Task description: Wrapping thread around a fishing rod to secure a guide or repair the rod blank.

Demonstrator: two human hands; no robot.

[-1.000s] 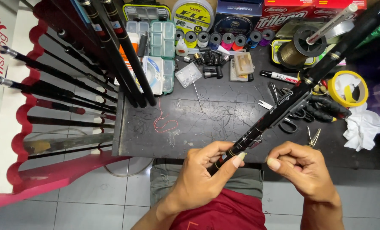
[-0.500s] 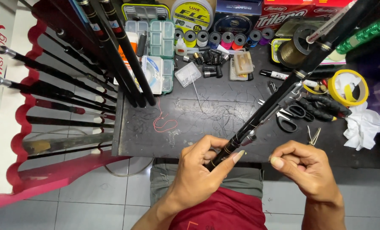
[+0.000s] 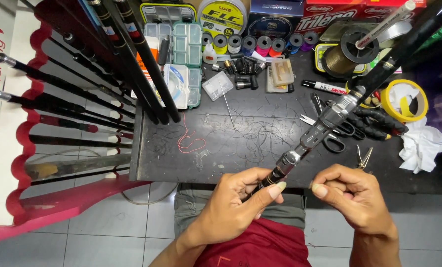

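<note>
Seen from above, we hold a black fishing rod [image 3: 330, 121] slantwise over a dark table [image 3: 260, 133], its butt low at the near edge and its shaft rising toward the upper right corner. Our left hand [image 3: 236, 207] has its grip clenched around the butt end, thumb pressed along the top of the handle just below a metal ring. Our right hand [image 3: 354, 195] sits just beside the rod on its right, fingers curled and thumb tip meeting the forefinger as if pinching something fine; we cannot tell whether anything lies in that grip, and the hand does not touch the rod. The grey reel seat [image 3: 325, 126] lies partway up the shaft, above the table surface. Beneath the rod rest black-handled scissors [image 3: 337, 136], and a small pair of metal clips [image 3: 363, 157] lies near the right hand. A marker pen [image 3: 324, 87] lies farther back, beside a spool of brown thread [image 3: 343, 55]. A roll of yellow tape [image 3: 404, 99] sits at the right, with crumpled white tissue [image 3: 424, 146] just beside it. A short red thread [image 3: 189, 141] curls on the table at left. Clear compartment boxes [image 3: 184, 64] and a row of small coloured spools [image 3: 258, 42] stand at the back. Several dark rods [image 3: 132, 59] lean in a red rack [image 3: 23, 143] to the left, over a tiled floor [image 3: 107, 232].
</note>
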